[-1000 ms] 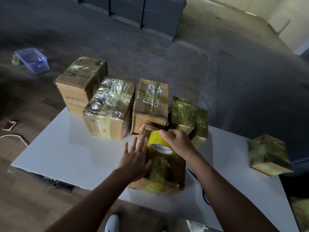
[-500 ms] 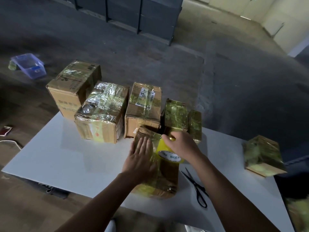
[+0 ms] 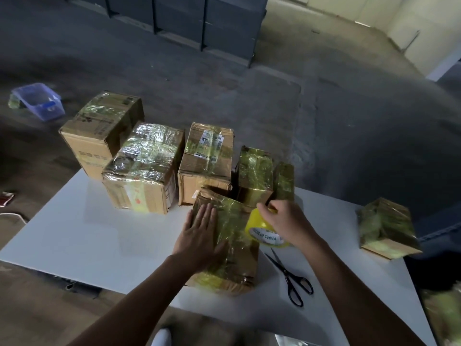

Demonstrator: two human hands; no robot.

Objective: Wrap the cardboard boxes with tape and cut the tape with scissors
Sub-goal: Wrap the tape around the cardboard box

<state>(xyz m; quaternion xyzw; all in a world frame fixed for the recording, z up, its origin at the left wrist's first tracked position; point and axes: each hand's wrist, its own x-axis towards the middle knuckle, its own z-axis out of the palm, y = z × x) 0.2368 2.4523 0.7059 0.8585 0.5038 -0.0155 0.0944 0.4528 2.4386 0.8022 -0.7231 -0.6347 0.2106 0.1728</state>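
Nearest to us, black scissors (image 3: 291, 280) lie on the white table (image 3: 87, 233), just beside the right edge of the front box (image 3: 239, 258). Our left hand (image 3: 199, 236) lies flat on top of this box, with the fingers straight and together, pressing on the yellowish tape. Our right hand (image 3: 287, 221) grips the yellow tape roll (image 3: 259, 233) from above, with the fingers curled around it, at the right side of the box. Behind stands a row of wrapped boxes (image 3: 207, 158). One single box (image 3: 386, 228) sits well apart at the right. Far away on the floor is a blue tub (image 3: 37, 101).
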